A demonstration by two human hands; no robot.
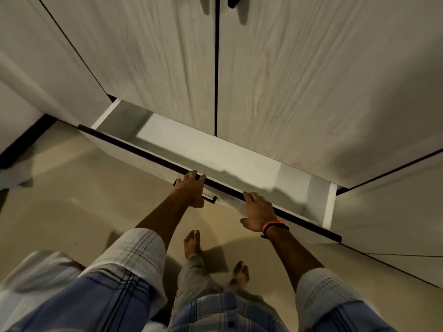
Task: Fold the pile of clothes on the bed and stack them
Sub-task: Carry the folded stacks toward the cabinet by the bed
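Left grip: the left hand has its fingers hooked over the dark top edge of the drawer front, holding it, with the palm down the outer face above the small handle.
Right grip: the right hand lies on the same edge just beside the left, fingers fairly straight and pressing on it, not wrapped round.
Why both hands: set near the middle of a wide front, they likely keep the drawer running square.
Drawer: pulled out below the wardrobe doors; the part beyond the grips shows only bare white bottom.
Clothes and bed: out of view, neither in nor near either grip.
Task stage: judged a side step at the wardrobe; folding is not in hand here.
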